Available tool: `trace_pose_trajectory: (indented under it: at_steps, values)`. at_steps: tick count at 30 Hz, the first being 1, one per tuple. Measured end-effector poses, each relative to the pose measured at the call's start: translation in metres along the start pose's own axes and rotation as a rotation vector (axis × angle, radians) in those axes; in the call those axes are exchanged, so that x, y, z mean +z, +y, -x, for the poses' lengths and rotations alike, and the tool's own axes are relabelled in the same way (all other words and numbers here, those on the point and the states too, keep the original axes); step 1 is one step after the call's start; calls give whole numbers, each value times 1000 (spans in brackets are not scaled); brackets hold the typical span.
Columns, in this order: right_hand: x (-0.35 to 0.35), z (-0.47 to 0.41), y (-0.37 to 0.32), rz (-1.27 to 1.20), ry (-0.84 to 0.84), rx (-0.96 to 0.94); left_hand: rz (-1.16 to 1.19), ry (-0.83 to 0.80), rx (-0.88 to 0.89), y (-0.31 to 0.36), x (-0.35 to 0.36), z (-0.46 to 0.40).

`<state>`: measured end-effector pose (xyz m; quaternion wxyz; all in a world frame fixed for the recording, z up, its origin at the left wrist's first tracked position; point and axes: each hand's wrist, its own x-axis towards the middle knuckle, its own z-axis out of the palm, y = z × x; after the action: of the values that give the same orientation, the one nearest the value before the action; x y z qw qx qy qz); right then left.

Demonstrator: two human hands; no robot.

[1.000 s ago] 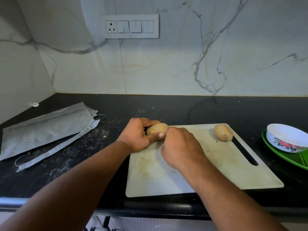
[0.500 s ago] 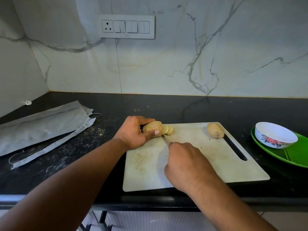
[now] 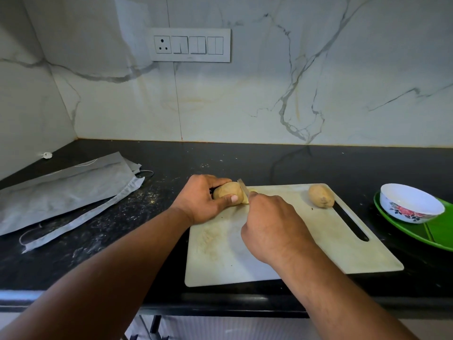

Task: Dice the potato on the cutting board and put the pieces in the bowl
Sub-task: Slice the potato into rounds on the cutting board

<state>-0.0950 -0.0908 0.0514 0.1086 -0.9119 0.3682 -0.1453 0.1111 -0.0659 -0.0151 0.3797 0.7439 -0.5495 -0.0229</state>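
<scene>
A: Potato located at far left corner of cutting board; left hand wrapped round it, right hand clenched on knife.

B: Judged firm, rounded, prone to rolling; best pinned behind blade. Bowl well apart on bench.

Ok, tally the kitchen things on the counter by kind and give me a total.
Potatoes: 2, the one being cut in the left hand and a whole one
Knives: 1, knife in the right hand
Cutting boards: 1
Bowls: 1
Green plates: 1
Total: 6
</scene>
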Motion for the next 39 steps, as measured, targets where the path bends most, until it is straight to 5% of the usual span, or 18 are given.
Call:
trace_pose_trajectory:
  at_steps: [19,29,39]
  values:
    - [28,-19,-10,13,0,7,21,-8,5,1,-2,3]
    - [15,11,-7,57,-144,7,45,-23,-9,0,3,1]
    - [-18,35,10,-11,94,-23,153,-39,-68,-8,-10,6]
